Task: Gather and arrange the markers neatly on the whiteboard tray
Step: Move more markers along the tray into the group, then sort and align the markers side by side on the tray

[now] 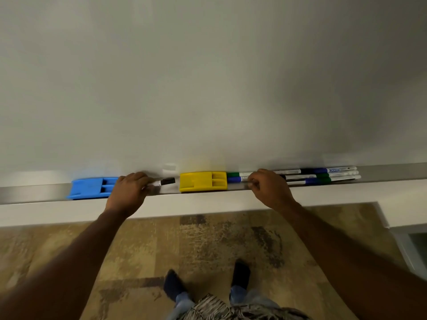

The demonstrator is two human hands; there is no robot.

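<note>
A metal whiteboard tray (381, 174) runs across the view under the whiteboard. My left hand (129, 190) grips a black-capped marker (165, 181) lying on the tray between a blue eraser (90, 187) and a yellow eraser (202, 181). My right hand (269, 188) rests with curled fingers on a row of markers (323, 176) with green, blue and black caps, lined up lengthwise to the right of the yellow eraser. Two capped ends, green and blue (234, 177), stick out to the left of that hand.
The whiteboard (208, 77) fills the upper half. Below the tray is a white ledge (184, 204), then a brown patterned floor (208, 245) with the person's feet (240, 273). A grey frame (409, 245) stands at lower right.
</note>
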